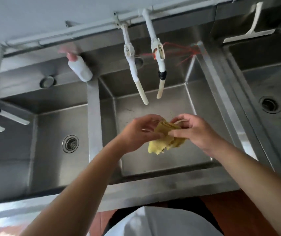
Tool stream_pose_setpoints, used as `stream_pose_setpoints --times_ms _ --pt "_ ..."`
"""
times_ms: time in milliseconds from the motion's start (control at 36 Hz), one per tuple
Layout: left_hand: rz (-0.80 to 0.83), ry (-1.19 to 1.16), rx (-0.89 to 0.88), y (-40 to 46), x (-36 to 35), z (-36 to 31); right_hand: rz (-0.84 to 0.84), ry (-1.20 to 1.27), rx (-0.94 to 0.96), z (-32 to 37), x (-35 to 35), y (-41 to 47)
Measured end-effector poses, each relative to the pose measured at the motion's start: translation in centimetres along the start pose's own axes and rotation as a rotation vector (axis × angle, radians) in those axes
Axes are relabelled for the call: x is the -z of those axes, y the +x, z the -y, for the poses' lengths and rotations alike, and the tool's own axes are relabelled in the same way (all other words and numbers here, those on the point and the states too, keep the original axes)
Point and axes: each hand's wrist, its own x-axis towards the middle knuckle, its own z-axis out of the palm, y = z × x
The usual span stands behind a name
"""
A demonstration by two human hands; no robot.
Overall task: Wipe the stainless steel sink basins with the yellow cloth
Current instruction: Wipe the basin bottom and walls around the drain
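2 hands met above the middle basin (153,160): the left hand (139,133) and the right hand (193,131) each pinched the bunched yellow cloth (163,140) with curled fingers. The cloth hung between them, clear of the steel floor directly below, equally near both hands; left basin (13,150) and right basin (272,79) flanked it.

Brushed stainless steel across the sink basins (153,159), dull sheen, faint scuffs and streaks; crumpled yellow cloth (163,140), soft, matt, ragged at the edge; white plastic taps (156,51), matt, one bound in black tape; bottle (80,68) probably smooth white plastic, blurred; metal drain strainer (70,143), shiny.
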Motion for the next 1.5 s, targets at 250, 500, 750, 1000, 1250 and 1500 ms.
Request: stream_pose_setpoints --times_ms 250,500,750,1000,1250,1500 --pt "-0.017 0.101 0.119 1.0 0.6 -2.6 0.230 0.216 0.057 -1.3 1.1 3.8" --pt "-0.209 -0.167 0.243 0.8 3.2 1.1 0.448 0.039 -0.091 -2.1 -1.8 6.9" --pt "-0.407 -0.456 0.464 2.2 4.2 9.6 0.285 -0.044 -0.160 -7.3 -8.1 12.5" --pt "-0.676 0.778 0.473 3.5 9.4 18.7 -0.029 -0.438 -0.336 -15.6 -9.7 20.5" --pt "-0.694 0.844 0.343 3.5 8.4 23.2 -0.377 -0.894 -0.175 -17.6 -9.5 30.3" --pt "-0.718 0.786 0.290 3.6 8.4 23.2 -0.227 -1.308 -0.005 -18.6 -13.4 40.3"
